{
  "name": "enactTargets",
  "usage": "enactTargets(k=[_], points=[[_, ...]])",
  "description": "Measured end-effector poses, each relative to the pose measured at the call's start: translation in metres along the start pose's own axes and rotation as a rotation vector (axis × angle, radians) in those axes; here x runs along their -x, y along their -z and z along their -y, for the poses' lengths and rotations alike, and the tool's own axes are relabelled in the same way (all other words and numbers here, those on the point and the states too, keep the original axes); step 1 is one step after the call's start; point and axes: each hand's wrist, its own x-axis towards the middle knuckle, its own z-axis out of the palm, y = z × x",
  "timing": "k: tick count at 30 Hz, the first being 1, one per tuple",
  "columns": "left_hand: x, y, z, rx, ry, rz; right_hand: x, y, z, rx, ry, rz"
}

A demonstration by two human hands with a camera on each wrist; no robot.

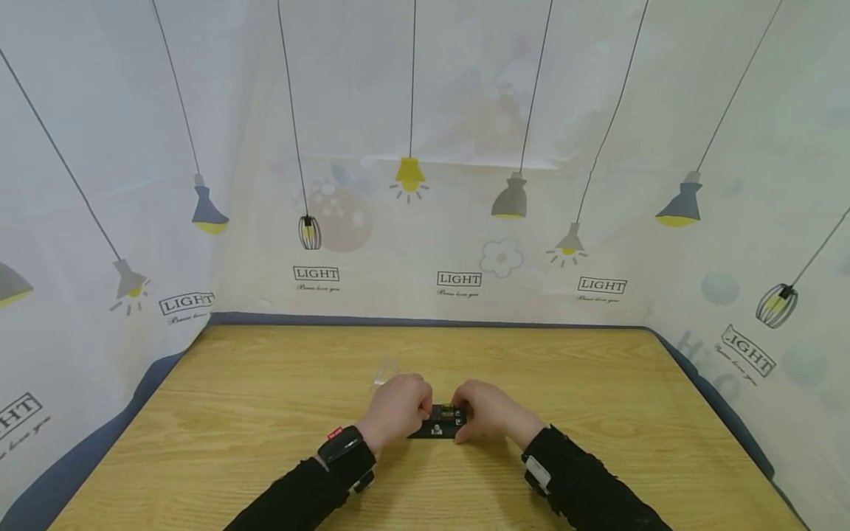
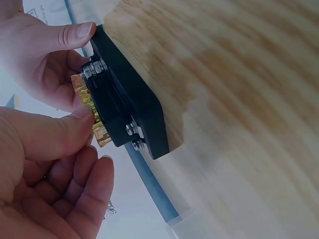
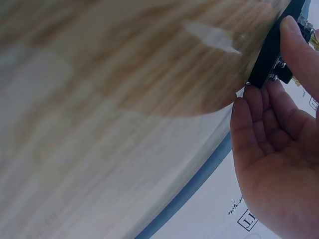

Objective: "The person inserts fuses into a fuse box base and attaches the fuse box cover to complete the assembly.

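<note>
A black fuse holder lies on the table between both hands, with bolts and nuts at its two ends. Across its top sits a see-through amber fuse. My left hand pinches the fuse between thumb and forefinger, its other fingers curled below. At the opposite end, my right hand grips the black base, thumb on the near side and fingertips on the far side. In the right wrist view, the right thumb presses the base's side; most of the fuse is out of that view.
A clear plastic cover rests on the wooden table, just beyond the left hand. White sheeting printed with lamps surrounds the table on the back and sides. Dark blue edging runs along the table's back.
</note>
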Motion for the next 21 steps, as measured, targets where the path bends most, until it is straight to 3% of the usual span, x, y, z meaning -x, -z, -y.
enactTargets(k=[21], points=[[-0.0047,-0.0031,-0.0019,-0.024,0.005,-0.005,-0.0004,-0.0016,-0.0015,0.006,-0.001,-0.007]])
